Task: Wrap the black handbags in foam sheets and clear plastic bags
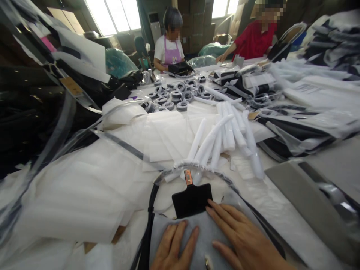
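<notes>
A handbag lies before me, its front covered by a translucent grey-white sheet [163, 228]. My left hand [176, 247] rests on that sheet with its fingers spread. On the right, my right hand [239, 236] is stretched out flat, its fingertips at the lower right edge of a black flap [192, 200]. The flap stands up from the bag's top and ends in a narrow tab with an orange-brown patch [188, 177]. Above it arches the bag's plastic-wrapped handle [168, 171]. A small gold-coloured metal piece [207, 262] shows between my hands.
White foam sheets [75, 187] are piled at left. White padded tubes [213, 138] lie beyond the bag, with wrapped grey rings [177, 95] farther back. A grey-beige object [303, 202] stands at right. Two people, in a purple apron [172, 52] and a red top [254, 41], work across the table.
</notes>
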{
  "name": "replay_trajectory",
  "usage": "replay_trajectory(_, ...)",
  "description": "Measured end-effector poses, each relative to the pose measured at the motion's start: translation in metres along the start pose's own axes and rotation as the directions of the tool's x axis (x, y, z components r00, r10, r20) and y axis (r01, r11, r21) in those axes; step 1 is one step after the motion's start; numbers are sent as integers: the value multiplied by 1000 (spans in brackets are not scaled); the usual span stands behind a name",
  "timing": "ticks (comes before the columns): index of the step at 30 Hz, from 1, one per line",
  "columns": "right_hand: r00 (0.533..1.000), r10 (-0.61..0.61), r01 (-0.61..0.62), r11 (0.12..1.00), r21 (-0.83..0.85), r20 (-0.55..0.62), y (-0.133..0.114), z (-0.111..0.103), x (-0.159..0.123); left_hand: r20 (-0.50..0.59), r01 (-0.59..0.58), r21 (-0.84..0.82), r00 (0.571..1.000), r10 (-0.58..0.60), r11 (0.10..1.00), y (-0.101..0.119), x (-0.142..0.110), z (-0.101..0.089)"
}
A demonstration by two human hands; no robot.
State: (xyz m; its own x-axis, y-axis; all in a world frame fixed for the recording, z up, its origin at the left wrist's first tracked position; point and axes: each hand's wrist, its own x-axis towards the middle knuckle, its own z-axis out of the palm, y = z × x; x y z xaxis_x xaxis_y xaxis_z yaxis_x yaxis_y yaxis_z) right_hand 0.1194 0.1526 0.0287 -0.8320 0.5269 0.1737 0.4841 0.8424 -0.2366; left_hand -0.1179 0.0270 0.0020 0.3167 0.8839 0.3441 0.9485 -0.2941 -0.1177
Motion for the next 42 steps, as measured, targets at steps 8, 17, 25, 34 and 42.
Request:
replay_trajectory(8,990,143,-136,955,265,-10,1,-30,27,-70,163,-146,982,-175,976,15,13,-20)
replay_trajectory(17,989,148,-146,981,128,-8,-2,-48,123,174,299,-333,952,-253,894,21,10,-30)
replay_trajectory(25,990,-141,127,945,300,24,-22,-59,58,57,234,-381,971,-231,894,22,13,-37)
replay_trajectory(34,972,-234,224,923,312,-6,-29,-29,6,-181,151,-355,957,-227,922,26,-2,-34)
replay_trajectory(42,949,-310,315,942,116,-58,-31,-14,-1,-318,-85,-269,948,-5,959,32,-9,-39)
